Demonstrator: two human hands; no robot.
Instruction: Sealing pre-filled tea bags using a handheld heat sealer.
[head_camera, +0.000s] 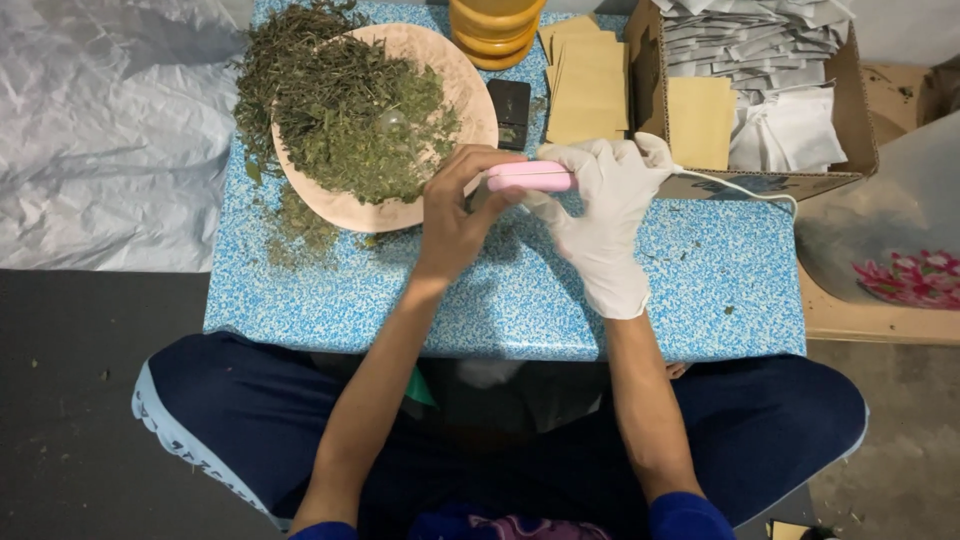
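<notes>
Fingertips of left hand (455, 215) hidden behind pink sealer (530, 177), contents unclear.

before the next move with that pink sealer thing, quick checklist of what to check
1. Grip on the pink handheld device: the bare left hand and the gloved right hand both hold it. Ok.
2. Whether anything sits between its jaws: hidden by the hands. Cannot tell.
3. White cord runs clear across the table toward the right. Ok.
4. Bowl of dried green leaves: leaves have spilled onto the blue speckled table. Not ok.
5. Tan pouches stacked within reach behind the hands. Ok.
6. Cardboard box of white sachets sits upright. Ok.
</notes>
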